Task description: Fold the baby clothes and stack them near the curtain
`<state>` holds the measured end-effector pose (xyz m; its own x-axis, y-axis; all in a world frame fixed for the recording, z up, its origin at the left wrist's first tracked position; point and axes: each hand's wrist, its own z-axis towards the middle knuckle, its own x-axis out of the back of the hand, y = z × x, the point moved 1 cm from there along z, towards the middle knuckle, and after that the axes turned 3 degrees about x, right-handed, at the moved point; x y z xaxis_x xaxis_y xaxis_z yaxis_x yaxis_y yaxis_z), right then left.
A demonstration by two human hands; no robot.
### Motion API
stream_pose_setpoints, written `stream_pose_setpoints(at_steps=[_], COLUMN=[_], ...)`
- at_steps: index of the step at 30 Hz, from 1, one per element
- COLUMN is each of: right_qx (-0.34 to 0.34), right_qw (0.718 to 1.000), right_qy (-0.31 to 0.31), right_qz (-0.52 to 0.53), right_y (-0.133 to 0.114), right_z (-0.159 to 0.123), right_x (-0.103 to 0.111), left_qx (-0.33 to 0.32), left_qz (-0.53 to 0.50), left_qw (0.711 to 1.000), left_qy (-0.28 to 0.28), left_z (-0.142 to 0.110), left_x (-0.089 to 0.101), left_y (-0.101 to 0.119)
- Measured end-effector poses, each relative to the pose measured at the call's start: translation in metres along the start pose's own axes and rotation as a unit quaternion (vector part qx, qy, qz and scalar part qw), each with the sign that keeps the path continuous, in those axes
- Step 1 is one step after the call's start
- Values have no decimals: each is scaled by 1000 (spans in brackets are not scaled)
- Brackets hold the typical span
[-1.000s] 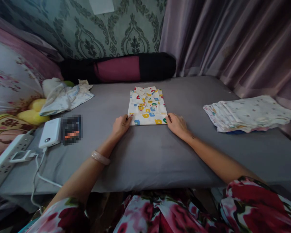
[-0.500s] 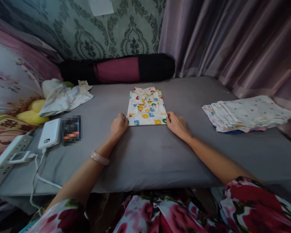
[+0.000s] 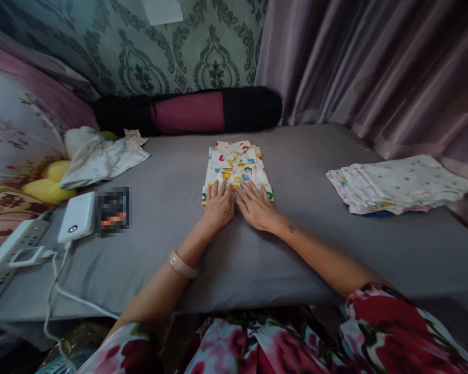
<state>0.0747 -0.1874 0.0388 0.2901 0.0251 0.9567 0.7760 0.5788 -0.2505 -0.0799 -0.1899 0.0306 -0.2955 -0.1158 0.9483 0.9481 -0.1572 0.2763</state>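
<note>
A white collared shirt (image 3: 234, 162) printed with red, yellow, blue and green letters lies folded on the grey-covered bed (image 3: 171, 171), its collar toward the wall. My left hand (image 3: 219, 205) rests flat on the near folded edge, fingers stretched out. Beside it my right hand (image 3: 256, 206) also lies flat on that edge with its fingers spread. The two hands nearly meet at the middle and cover most of the near fold. Neither hand grasps the fabric.
To the right sits a stack of folded clothes (image 3: 401, 182). A loose pale garment (image 3: 105, 161) lies at the left by yellow plush toys (image 3: 47, 189). A white power bank (image 3: 77, 215), cable and power strip (image 3: 17, 254) are front left. A black and maroon bolster (image 3: 191, 111) lines the wall.
Both hands have left the shirt's near side corners and moved inward to its middle. Their fingers went from pinching the corners to lying flat on the folded edge.
</note>
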Motion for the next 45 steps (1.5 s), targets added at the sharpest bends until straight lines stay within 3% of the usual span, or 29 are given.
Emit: stream_pose_setpoints(at_steps=[5, 14, 20, 23, 30, 37, 45], right_qx=[-1, 2, -3, -6, -18, -48, -20], right_qw=[1000, 1000, 998, 998, 997, 997, 996], right_qy=[-24, -13, -55, -60, -69, -29, -68], right_qz=[6, -22, -20, -27, -22, -53, -46], right_y=[-1, 0, 5, 4, 5, 9, 12], right_z=[-1, 6, 7, 7, 7, 5, 7], right_x=[-6, -10, -14, -14, -11, -4, -12], left_qx=[10, 21, 43, 51, 44, 40, 31], left_qz=[35, 41, 64, 82, 88, 98, 96], left_qw=[999, 999, 995, 992, 993, 994, 994], left_qy=[-12, 18, -69, -84, -62, 13, -49], left_z=[-6, -1, 1, 1, 0, 1, 1], left_x=[-3, -6, -6, -6, -6, -3, -11], left_y=[5, -1, 0, 1, 1, -3, -5])
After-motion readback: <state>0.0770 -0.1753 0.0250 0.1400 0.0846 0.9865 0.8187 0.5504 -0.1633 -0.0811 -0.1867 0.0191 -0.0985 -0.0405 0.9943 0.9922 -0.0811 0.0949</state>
